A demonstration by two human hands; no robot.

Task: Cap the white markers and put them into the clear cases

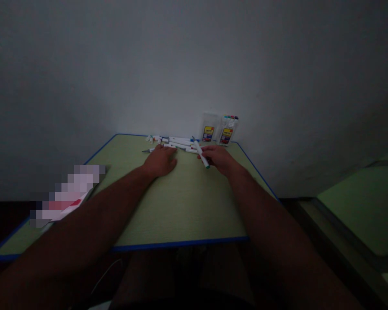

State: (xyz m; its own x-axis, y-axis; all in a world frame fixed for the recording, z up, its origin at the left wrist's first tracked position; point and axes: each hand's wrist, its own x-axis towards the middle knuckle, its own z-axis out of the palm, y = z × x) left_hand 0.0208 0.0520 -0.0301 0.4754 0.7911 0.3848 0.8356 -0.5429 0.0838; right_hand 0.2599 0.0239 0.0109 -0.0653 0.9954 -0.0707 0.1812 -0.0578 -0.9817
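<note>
My right hand [217, 157] is closed on a white marker [200, 151], held at a slant above the table. The marker's grey pointed tip is uncapped and faces up toward the wall; its lower end is green. My left hand [161, 161] lies at the near side of a loose pile of white markers [181, 141], fingers spread and reaching over some of them. Its fingertips partly cover the pile. A marker with a bare grey tip [146, 151] sticks out left of that hand. Several small white caps [151, 139] lie at the pile's left end.
Against the wall stand a clear plastic case [210, 127] and a second case [227, 130] with coloured marker ends at its top. A blurred-out flat item [73, 189] rests at the left. The green table [187, 206] has a blue edge.
</note>
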